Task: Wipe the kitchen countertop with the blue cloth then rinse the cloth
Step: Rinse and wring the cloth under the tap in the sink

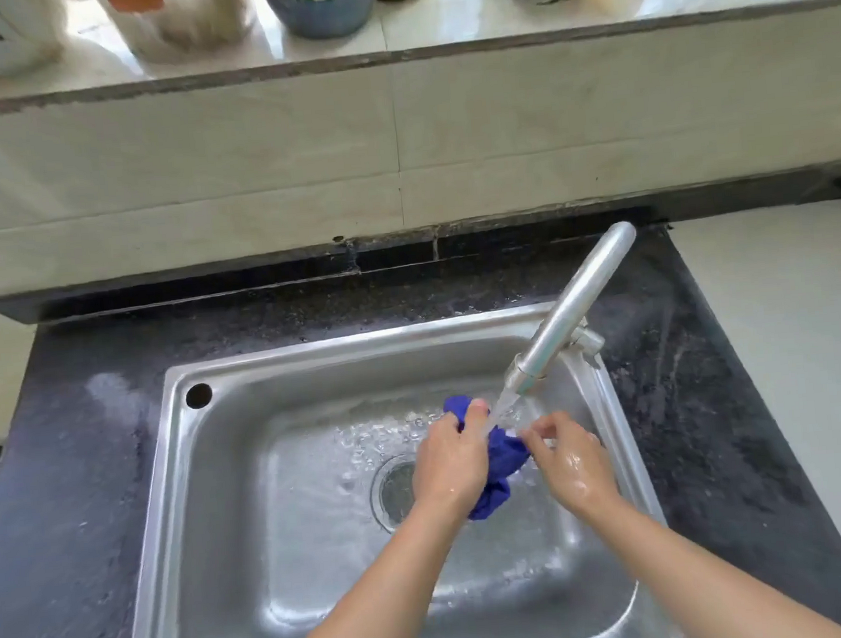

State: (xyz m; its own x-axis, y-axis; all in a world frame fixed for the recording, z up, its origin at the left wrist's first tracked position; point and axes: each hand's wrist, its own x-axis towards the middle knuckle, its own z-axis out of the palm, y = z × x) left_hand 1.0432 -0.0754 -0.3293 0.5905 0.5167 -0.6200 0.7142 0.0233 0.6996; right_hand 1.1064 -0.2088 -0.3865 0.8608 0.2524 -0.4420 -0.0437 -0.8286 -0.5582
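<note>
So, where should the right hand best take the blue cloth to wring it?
Probably the bunched tail of the blue cloth, which hangs free below the left hand. Come from the right: the left hand covers its left side, and the right hand is close beside it.

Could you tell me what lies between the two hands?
In the head view, the bunched cloth, held by left hand and right hand under the tap.

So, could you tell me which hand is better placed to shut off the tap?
Probably the right hand: it is nearer the tap handle and only pinches the blue cloth; the left hand grips its bulk.
</note>
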